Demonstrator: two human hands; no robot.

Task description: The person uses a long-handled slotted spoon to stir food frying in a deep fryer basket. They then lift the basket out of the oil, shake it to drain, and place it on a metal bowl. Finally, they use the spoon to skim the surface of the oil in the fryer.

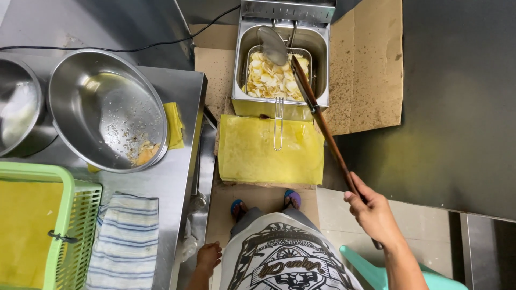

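Left hand is hanging loose at 7 o'clock, fingers half-curled on nothing, while right hand is clamping the long-handled skimmer, keeping clear of the chip-filled fryer at 12 o'clock.

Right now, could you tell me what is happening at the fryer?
A person stands over a floor-level metal fryer. Their right hand grips a long wooden-handled skimmer whose metal head sits above the pale chips in the fryer basket. Their left hand hangs empty beside the steel counter, where a large steel bowl holds a few crumbs.
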